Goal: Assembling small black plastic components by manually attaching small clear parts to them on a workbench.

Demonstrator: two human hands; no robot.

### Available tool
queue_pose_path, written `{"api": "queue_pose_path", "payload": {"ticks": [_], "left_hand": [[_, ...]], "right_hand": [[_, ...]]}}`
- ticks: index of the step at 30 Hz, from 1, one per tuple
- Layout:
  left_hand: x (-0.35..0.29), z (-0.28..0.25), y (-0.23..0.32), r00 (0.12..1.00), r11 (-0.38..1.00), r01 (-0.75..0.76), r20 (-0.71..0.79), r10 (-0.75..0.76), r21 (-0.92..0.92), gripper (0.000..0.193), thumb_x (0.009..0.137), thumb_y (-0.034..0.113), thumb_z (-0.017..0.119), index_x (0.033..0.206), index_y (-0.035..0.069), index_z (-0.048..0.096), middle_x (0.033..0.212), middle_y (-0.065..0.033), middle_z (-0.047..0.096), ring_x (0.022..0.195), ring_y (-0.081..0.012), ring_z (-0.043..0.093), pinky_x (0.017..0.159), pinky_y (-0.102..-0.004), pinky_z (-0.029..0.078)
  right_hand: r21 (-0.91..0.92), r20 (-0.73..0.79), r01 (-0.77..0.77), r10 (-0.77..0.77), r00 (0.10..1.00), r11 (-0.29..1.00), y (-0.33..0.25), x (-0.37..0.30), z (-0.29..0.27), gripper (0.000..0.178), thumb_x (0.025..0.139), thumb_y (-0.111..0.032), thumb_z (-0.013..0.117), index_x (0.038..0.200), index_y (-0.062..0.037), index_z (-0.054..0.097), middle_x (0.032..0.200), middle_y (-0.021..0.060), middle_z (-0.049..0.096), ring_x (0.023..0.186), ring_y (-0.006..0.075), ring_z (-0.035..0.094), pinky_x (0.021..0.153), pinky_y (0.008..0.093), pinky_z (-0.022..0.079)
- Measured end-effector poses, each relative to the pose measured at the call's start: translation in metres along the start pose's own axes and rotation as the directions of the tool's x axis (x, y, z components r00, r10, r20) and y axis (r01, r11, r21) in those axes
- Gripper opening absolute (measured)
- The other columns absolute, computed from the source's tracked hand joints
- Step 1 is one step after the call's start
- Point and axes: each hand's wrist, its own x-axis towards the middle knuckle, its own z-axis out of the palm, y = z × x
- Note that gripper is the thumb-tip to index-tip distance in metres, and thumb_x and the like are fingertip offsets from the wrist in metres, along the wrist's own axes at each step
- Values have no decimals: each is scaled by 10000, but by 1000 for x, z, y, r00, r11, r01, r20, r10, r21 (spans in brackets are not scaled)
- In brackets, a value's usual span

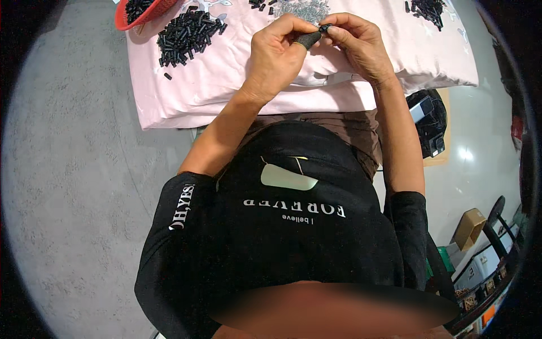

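Black piece (324, 27) sits pinched between the fingertips of left hand (276, 59) and right hand (366, 50), just nearside of the clear pile (304, 9); seemingly fine fitting, next calling for steady alignment.

Two hands are counted, one left hand (275, 59) and one right hand (366, 52), with one dark finger cover (308, 39) seen on the left and one small black part (324, 27) held at the fingertips. Three groups of short black pieces are spread on one pink cloth (226, 85): one left heap (189, 37), one middle cluster (261, 5) and one right heap (429, 12), their pieces too many and overlapped to be counted singly. One pile of clear parts (302, 8), one red basket (122, 18) and one brown box (470, 229) are also shown.
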Motion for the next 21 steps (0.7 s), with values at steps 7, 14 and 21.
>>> {"api": "queue_pose_path", "payload": {"ticks": [7,14,21], "left_hand": [[2,-5,5,957,913,-291,88,277,287,241,792,-156,599,969,-11,672,918,-104,710,837,-222,712,743,-304,561],[0,-8,1,922,840,-388,144,360,380,283,795,-162,564,1006,-10,676,1012,-126,707,911,-226,703,818,-307,565],[-3,-11,-2,984,967,-170,88,156,189,322,856,-170,503,1080,-22,679,1065,-95,712,974,-147,692,882,-269,567]], "right_hand": [[42,30,-31,30,999,999,-1,0,-5,209,988,-62,666,1174,31,683,969,59,700,836,97,643,780,211,549],[62,82,-12,7,997,998,0,1,-7,228,992,-65,662,1194,39,677,987,63,703,847,89,646,775,194,547],[86,120,-34,23,992,996,-5,2,-2,270,997,-78,658,1243,36,667,1016,60,707,860,87,647,791,191,549]]}}
